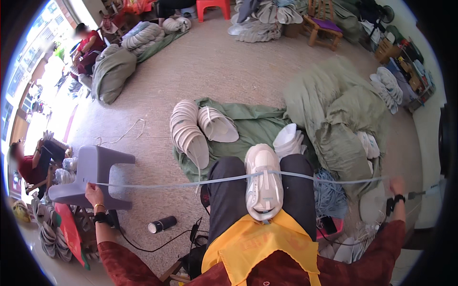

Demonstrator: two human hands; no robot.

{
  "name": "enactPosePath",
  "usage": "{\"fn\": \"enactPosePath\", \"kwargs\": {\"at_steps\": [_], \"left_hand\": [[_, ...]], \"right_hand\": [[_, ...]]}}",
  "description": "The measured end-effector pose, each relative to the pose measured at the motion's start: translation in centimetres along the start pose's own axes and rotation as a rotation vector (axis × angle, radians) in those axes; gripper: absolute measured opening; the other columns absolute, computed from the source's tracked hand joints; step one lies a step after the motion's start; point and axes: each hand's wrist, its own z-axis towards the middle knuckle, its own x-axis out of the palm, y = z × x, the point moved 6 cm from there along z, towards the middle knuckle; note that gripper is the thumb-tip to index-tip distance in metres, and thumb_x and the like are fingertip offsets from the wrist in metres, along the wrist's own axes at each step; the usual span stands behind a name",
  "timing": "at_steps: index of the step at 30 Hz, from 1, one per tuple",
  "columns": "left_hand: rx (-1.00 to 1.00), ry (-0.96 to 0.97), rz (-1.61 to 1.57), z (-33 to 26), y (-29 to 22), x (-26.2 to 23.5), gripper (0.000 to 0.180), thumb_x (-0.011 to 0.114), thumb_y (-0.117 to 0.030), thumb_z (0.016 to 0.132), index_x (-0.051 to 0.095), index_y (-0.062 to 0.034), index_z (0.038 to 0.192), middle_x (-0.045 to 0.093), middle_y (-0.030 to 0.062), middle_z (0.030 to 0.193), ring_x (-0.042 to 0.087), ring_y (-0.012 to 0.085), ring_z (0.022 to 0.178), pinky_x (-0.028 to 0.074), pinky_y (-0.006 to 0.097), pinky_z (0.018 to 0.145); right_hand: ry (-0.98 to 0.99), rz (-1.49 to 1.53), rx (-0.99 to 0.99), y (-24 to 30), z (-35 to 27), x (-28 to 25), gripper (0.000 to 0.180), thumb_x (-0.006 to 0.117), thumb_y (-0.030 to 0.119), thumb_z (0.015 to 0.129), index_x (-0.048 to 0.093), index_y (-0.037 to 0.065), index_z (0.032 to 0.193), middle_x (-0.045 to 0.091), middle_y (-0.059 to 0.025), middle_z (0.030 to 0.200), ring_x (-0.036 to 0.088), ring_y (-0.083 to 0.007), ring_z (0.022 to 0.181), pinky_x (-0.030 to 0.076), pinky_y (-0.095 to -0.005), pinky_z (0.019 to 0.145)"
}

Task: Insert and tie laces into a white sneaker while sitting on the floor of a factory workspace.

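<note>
A white shoe upper [264,190] with pale pink and grey parts lies on my lap between my thighs. A light blue shoelace [210,181] runs across it at the lacing holes and is pulled out taut to both sides. Far out to the left, my left hand [94,195] pinches one end, beside the grey plastic chair. The other end is gripped by my right hand [396,186], stretched far out to the right and slightly blurred. Exactly how the lace passes through the eyelets is too small to tell.
Stacked shoe uppers [186,126] lie on a green cloth [257,119] ahead. Right of them sits a large green sack [338,119], with a heap of blue laces [329,193] nearer me. A grey chair [90,167] and dark cylinder [162,224] stand left. Two people sit further left.
</note>
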Motion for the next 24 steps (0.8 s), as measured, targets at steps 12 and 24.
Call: {"fn": "enactPosePath", "kwargs": {"at_steps": [12,24], "left_hand": [[-0.087,0.937,-0.411,-10.3,-13.0,2.9,0.010,0.065,-0.007,0.092,0.067,-0.0056,0.082,0.060,0.0012,0.063,0.060,0.0112,0.057,0.049,0.029,0.052],[0.246,1.309,-1.108,-29.7,-41.8,-3.6,0.006,0.065,0.003,0.095,0.061,0.0004,0.092,0.077,0.0111,0.105,0.069,0.0099,0.095,0.056,0.027,0.081]], "right_hand": [[0.409,1.569,0.223,30.6,-3.2,-9.2,0.015,0.065,0.018,0.101,0.071,0.007,0.095,0.061,0.0033,0.078,0.056,-0.0060,0.067,0.045,-0.0211,0.059],[0.157,0.909,-0.950,59.8,-17.4,-19.9,0.011,0.065,0.002,0.091,0.076,0.001,0.093,0.068,-0.0144,0.084,0.069,-0.0316,0.079,0.054,-0.0408,0.068]]}}
